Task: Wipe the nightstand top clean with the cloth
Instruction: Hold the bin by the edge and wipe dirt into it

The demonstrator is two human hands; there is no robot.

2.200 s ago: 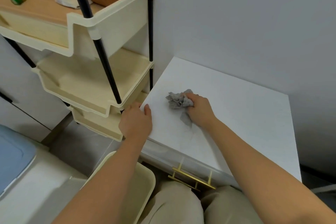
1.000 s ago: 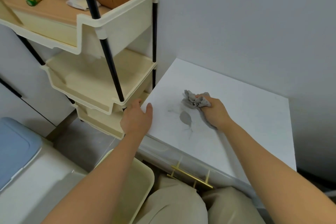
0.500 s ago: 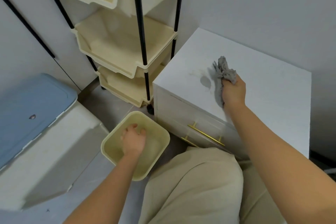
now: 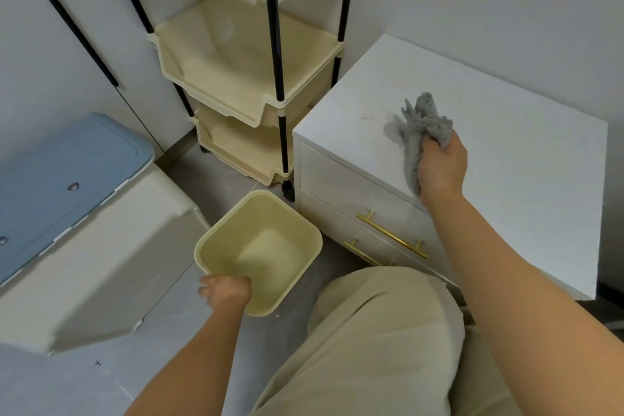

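Head view: right grip clenches cloth protruding over nightstand; left grip holds bin.

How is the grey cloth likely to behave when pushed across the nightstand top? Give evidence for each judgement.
Probably floppy: the cloth is crumpled in the right hand, with a tail hanging below the fist. Likely light, since one hand's grip holds the whole bunch. It may bunch up rather than slide flat on the smooth nightstand top.
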